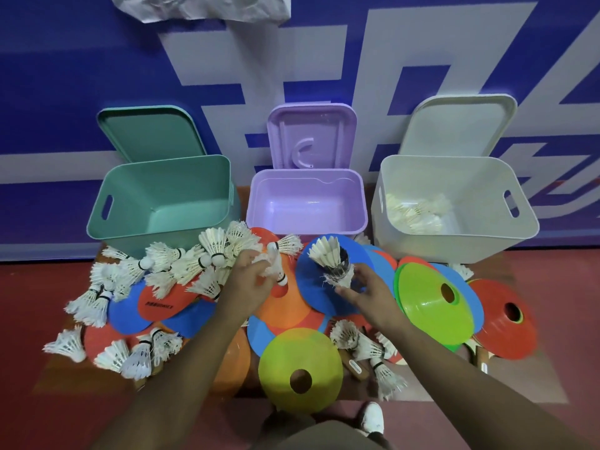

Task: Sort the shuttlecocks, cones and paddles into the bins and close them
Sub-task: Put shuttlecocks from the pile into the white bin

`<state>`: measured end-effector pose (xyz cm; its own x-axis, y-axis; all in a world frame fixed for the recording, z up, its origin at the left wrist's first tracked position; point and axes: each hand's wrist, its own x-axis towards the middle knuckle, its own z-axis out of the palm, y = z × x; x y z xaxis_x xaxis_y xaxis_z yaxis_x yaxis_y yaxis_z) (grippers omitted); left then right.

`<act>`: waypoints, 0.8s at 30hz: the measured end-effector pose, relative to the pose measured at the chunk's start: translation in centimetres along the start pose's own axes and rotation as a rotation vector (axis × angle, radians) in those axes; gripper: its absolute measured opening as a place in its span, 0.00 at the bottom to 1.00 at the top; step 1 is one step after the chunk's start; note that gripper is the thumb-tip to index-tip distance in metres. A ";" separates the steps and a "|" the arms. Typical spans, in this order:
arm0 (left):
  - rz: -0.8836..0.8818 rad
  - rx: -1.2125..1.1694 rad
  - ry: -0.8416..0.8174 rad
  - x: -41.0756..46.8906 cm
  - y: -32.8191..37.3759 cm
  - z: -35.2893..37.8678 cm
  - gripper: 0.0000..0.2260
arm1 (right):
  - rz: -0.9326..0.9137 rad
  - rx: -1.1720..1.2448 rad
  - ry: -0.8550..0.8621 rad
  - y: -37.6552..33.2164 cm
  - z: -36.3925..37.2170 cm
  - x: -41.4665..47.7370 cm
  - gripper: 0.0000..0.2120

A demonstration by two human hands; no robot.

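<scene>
Fingers (250, 261) curled round shuttlecocks (326, 254)

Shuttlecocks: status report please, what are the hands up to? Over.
Left grip pinching a few shuttlecocks. Right grip holding a nested shuttlecock stack. White bin holds some already. Cones crowd the pile underneath.

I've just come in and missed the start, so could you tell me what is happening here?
A person is sorting sports gear. The left hand grips a shuttlecock from the pile; the right hand holds a stack of shuttlecocks. Some shuttlecocks already lie in the white bin; the green bin and purple bin look empty, all lids open.
</scene>
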<state>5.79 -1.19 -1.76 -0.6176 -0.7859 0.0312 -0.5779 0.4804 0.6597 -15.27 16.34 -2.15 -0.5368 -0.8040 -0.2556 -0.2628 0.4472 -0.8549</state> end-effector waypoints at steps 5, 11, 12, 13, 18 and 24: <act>-0.166 -0.484 0.173 2.0 5.0 -3.6 0.05 | -0.090 -0.024 -0.028 -1.9 -1.4 0.8 0.14; -0.024 -0.429 -0.030 2.8 9.7 -1.0 0.12 | -0.194 -0.160 -0.018 -3.5 -5.3 1.3 0.18; 0.016 -0.378 -0.068 2.9 10.4 -0.3 0.12 | -0.207 -0.176 -0.005 -3.7 -6.1 1.3 0.19; 0.060 -0.332 -0.095 3.0 11.4 0.4 0.13 | -0.225 -0.179 0.005 -3.8 -7.0 1.2 0.20; 0.041 -0.431 -0.202 4.3 16.7 2.2 0.15 | -0.218 -0.071 0.014 -3.2 -10.8 0.8 0.34; 0.093 -0.880 -0.345 7.6 23.2 6.0 0.35 | -0.238 0.288 0.051 -3.5 -14.9 0.4 0.52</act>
<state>-15.48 6.27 9.28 -0.8458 -0.5332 -0.0184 0.0041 -0.0409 0.9992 -26.48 20.22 7.47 -0.5293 -0.8483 -0.0179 -0.1531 0.1162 -0.9814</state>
